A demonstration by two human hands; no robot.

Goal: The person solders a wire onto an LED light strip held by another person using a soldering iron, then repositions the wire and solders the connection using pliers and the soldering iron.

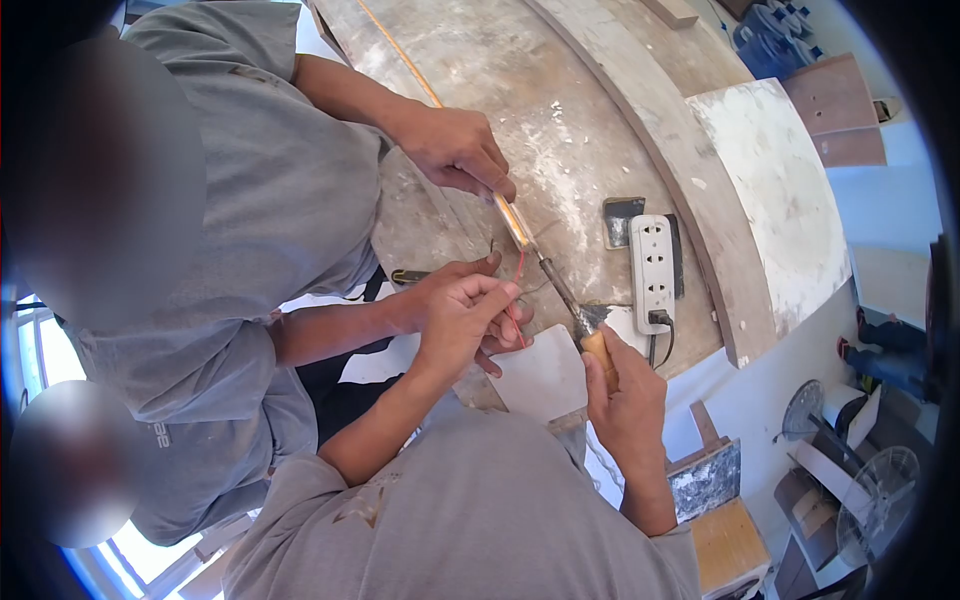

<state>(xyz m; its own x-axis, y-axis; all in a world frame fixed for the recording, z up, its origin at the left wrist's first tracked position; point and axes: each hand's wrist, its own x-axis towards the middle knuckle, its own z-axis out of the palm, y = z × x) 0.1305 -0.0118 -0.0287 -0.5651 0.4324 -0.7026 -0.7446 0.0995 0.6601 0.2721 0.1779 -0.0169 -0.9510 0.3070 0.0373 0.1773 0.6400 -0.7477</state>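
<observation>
So, yellow strip (405, 58): we are seeing it stretching over the workbench (575, 150), a co-worker's hand (455, 148) gripping it near the end; likely light, bendy, best taken close behind that end.
Soldering iron (561, 284): we are grasping its wooden handle (599, 358) in our right hand (630, 395), the tip pointing at the strip's end, contact unclear; probably rigid and hot-shafted, so only the handle suits.
Red wire (521, 264): we are apparently pinching it in our left hand (460, 314), just beside the strip's end; presumably limp, easily torn.
</observation>
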